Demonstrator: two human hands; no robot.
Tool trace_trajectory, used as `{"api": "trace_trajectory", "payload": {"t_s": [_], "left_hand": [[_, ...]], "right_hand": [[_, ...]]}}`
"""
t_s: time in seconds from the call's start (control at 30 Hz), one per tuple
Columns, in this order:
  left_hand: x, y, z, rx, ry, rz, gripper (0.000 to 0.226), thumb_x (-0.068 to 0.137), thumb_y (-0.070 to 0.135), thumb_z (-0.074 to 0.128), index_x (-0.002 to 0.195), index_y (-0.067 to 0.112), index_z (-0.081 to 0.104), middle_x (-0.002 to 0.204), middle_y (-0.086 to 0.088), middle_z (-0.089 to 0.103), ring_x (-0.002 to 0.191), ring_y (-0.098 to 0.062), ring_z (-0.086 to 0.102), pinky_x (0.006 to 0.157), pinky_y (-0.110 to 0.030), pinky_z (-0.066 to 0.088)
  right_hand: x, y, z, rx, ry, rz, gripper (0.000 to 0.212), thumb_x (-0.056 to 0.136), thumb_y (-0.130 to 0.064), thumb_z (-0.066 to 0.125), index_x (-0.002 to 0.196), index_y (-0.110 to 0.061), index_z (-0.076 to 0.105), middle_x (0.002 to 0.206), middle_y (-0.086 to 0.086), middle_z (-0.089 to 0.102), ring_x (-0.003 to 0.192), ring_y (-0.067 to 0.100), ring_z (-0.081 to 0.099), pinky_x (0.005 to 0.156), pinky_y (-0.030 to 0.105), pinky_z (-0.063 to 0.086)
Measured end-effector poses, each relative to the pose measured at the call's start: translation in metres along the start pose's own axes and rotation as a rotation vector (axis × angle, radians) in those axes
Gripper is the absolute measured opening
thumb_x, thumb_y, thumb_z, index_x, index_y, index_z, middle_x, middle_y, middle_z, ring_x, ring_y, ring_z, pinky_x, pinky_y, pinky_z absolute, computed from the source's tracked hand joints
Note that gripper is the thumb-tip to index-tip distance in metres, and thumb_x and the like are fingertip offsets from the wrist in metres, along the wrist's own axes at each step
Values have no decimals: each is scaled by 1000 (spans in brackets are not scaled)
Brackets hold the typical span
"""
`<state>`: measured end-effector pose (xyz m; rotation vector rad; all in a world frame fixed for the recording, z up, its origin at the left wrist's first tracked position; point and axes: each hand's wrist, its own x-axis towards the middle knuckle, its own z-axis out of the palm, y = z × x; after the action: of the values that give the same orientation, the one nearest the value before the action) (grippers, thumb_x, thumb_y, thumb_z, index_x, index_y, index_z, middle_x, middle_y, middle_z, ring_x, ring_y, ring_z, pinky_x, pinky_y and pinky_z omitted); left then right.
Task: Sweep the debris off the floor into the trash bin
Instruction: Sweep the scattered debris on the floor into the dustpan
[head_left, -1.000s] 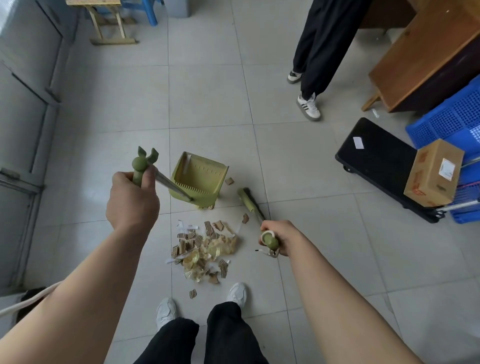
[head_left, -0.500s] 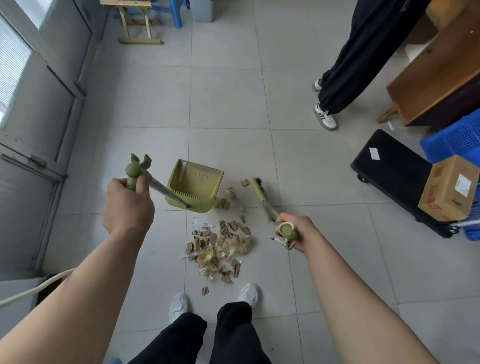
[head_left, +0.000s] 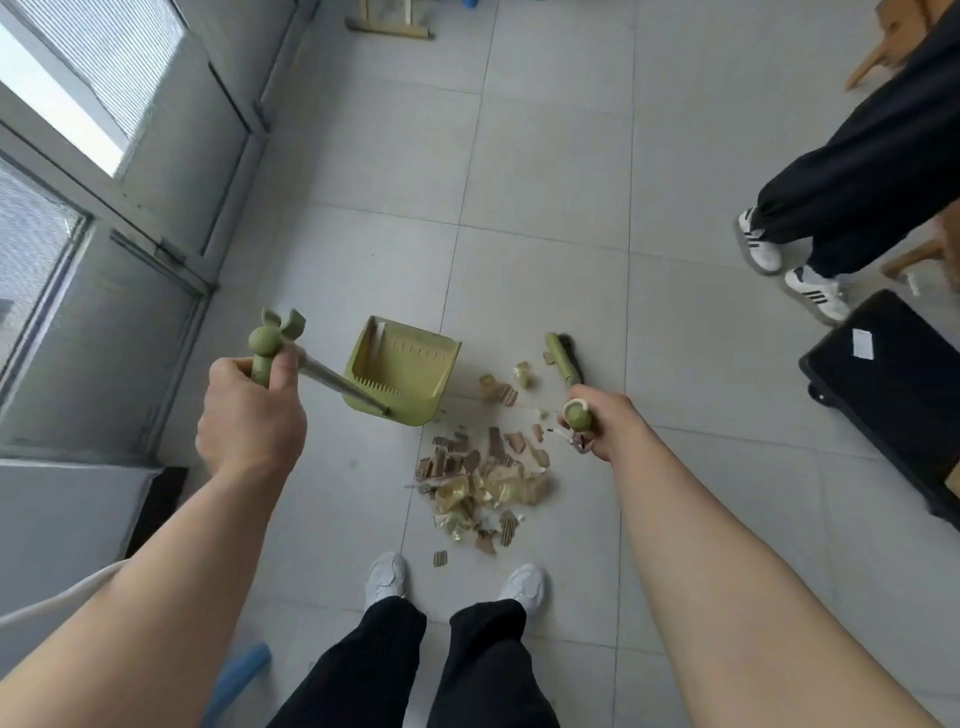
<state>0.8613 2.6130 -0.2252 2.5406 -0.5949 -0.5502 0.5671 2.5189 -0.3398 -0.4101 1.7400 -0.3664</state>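
Your left hand is clamped around the green grip of the dustpan handle, whose metal rod slopes down to the green dustpan standing on the tiled floor. Your right hand is closed around the top of the broom handle, and the broom head touches the floor beyond that hand. The debris, torn cardboard and yellowish wrapper scraps, lies in a loose pile between your two hands, below them and just ahead of your white shoes. A few stray scraps sit between the pan and the broom head. The dustpan's tray shows no scraps inside it. Another person's legs stand well apart, to your right.
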Motion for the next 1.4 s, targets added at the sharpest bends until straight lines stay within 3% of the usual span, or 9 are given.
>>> {"api": "trace_trajectory", "payload": {"t_s": [0.13,0.23,0.33,0.47,0.7,0.87,1.03,1.23,1.4], "left_hand": [[10,-12,-11,4,-1,-17,48,96,52,46,118,9,51,95,-3,50,96,-35,53,87,-44,38],[18,-20,-22,6,-10,-19,48,96,52,46,117,9,51,95,-3,49,104,-38,55,87,-44,38],[28,-30,-33,1,-10,-22,48,96,53,46,115,9,52,94,-3,50,104,-39,55,88,-45,38],[41,-42,-50,-10,-18,-19,49,96,53,46,117,9,52,96,-5,52,105,-39,56,88,-44,38],[61,-65,-78,-30,-43,-13,49,96,53,46,117,9,52,110,-13,61,107,-39,55,88,-43,38],[76,-87,-96,-36,-33,-19,50,96,52,46,117,8,51,114,-16,61,108,-41,55,88,-44,38],[88,-110,-104,-46,-21,-39,49,97,52,45,116,8,51,111,-15,61,107,-39,55,86,-43,37],[103,-141,-107,-38,16,-92,49,96,52,46,116,7,52,111,-13,62,108,-38,55,84,-41,36],[113,-168,-113,-15,54,-148,50,96,52,47,117,7,52,111,-12,61,109,-38,55,85,-41,37]], "right_hand": [[-9,5,24,-112,-42,-23,5,74,-5,52,71,-8,54,75,17,53,56,24,52,40,20,37],[-15,13,37,-173,-68,-39,6,72,0,55,76,0,60,75,19,57,63,28,60,58,33,51],[-28,22,47,-274,-53,-39,8,75,5,54,70,1,58,58,15,56,39,20,56,43,23,49],[-46,39,60,-352,-63,-6,11,76,5,57,67,-1,57,55,15,55,33,19,55,38,22,46],[-70,49,73,-529,-28,-8,6,60,1,62,65,2,58,59,19,57,47,26,56,59,39,52],[-83,39,68,-584,19,-58,24,50,-5,67,73,5,63,65,23,65,52,28,60,59,36,50],[-87,32,100,-495,42,-112,9,63,-2,61,72,2,60,64,21,61,45,25,57,48,28,45],[-55,13,165,-399,27,-120,10,71,-5,61,78,2,60,52,13,58,38,20,57,43,22,44],[-48,20,217,-482,-89,-131,21,67,-6,63,85,5,62,75,20,63,64,29,64,59,34,52]]}}
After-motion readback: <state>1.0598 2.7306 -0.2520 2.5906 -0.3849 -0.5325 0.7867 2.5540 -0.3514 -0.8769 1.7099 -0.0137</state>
